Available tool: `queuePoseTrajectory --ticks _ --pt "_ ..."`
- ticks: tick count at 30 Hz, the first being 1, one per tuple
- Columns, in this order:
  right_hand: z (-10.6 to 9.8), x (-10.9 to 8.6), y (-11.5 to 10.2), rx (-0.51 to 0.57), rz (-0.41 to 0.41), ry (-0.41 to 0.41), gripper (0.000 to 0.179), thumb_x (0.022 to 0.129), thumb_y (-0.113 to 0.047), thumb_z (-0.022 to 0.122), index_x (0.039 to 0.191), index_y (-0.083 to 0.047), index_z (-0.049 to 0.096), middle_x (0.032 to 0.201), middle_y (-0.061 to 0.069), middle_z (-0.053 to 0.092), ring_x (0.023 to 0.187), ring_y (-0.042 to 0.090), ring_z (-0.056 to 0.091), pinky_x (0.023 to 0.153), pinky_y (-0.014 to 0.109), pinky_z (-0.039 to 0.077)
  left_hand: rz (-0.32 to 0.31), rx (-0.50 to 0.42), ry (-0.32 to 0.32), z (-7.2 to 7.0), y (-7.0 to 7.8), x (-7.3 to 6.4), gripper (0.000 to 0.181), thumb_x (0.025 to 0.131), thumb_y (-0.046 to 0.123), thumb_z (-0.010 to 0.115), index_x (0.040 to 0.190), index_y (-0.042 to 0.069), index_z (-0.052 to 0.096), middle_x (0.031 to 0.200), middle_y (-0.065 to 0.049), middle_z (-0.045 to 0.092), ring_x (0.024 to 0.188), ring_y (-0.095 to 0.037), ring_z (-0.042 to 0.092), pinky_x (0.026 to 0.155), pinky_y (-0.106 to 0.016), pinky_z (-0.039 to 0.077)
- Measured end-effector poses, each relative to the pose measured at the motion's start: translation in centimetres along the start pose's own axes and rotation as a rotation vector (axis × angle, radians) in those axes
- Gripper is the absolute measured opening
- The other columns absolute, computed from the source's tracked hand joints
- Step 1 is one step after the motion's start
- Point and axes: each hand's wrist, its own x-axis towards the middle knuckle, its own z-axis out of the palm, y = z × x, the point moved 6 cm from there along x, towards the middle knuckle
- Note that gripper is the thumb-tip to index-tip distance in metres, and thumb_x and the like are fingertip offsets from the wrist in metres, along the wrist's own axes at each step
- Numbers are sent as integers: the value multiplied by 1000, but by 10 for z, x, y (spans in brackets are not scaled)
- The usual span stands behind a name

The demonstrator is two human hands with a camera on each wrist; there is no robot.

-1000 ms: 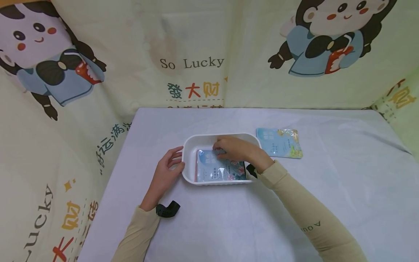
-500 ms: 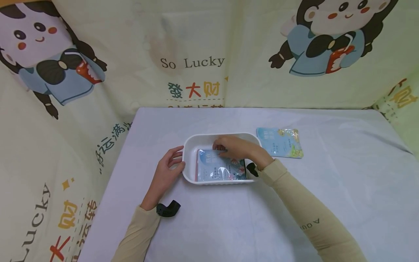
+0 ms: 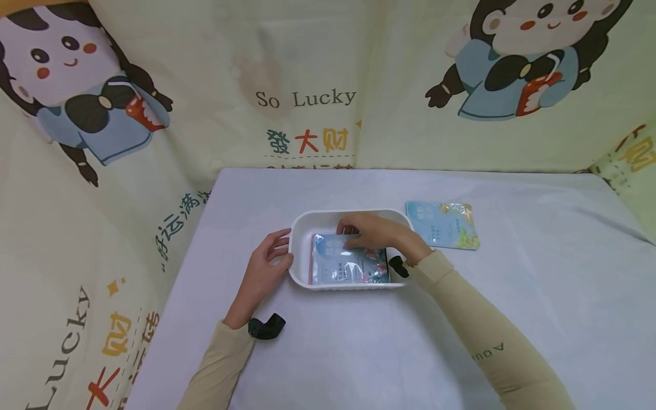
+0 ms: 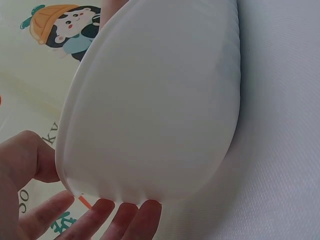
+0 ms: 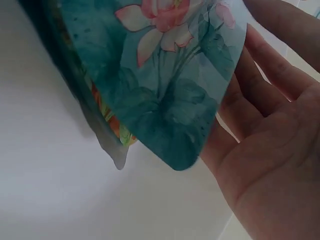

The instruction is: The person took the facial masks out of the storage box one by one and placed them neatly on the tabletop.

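A white plastic tray (image 3: 301, 250) stands on the cloth, with a small stack of flat, glossy sachets (image 3: 333, 266) in it. The top sachet is pale blue with a pink lotus and teal leaves. My right hand (image 3: 373, 230) reaches in over the far side and pinches the stack's far edge, thumb on top and fingers behind. In the right wrist view the sachets (image 5: 170, 100) hang tilted, several layers fanned at the corner. My left hand (image 3: 263, 266) rests against the tray's left end, its fingertips (image 4: 102, 207) on the outer wall and the thumb at the rim.
Another light blue sachet (image 3: 442, 225) with yellow and green print lies flat, just right of the tray. White cloth (image 3: 338, 347) covers the table. A printed cream curtain (image 3: 205, 85) hangs behind and to both sides. Each wrist carries a black camera (image 3: 266, 327).
The whole head view has shifted slightly, so everything appears a little farther right. Both hands, the tray and the sachets keep nearly the same places relative to each other.
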Motion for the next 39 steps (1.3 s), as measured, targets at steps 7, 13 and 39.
queuePoseTrajectory --ticks 7,13,39 --pt "0 1 -1 -5 -37 -2 17 93 -9 68 110 -7 65 106 4 65 98 19 58 90 36 51 22 -6 -10 -2 3 -2 51 93 10 63 142 20 50 134 -10 60 120 -25 61 99 -43 53" --pt "0 2 0 -7 -43 11 15 94 -9 67 108 -9 64 106 5 65 97 20 57 90 36 51 21 -9 -9 -2 3 -2 51 93 11 63 142 20 51 134 -9 60 120 -25 62 100 -44 52" --pt "-4 -6 -4 52 -39 -1 21 99 -10 58 119 -16 64 103 3 64 69 15 59 59 27 50 -3 -5 -4 0 0 0 51 94 14 63 142 23 51 134 -8 59 121 -24 61 101 -44 51"
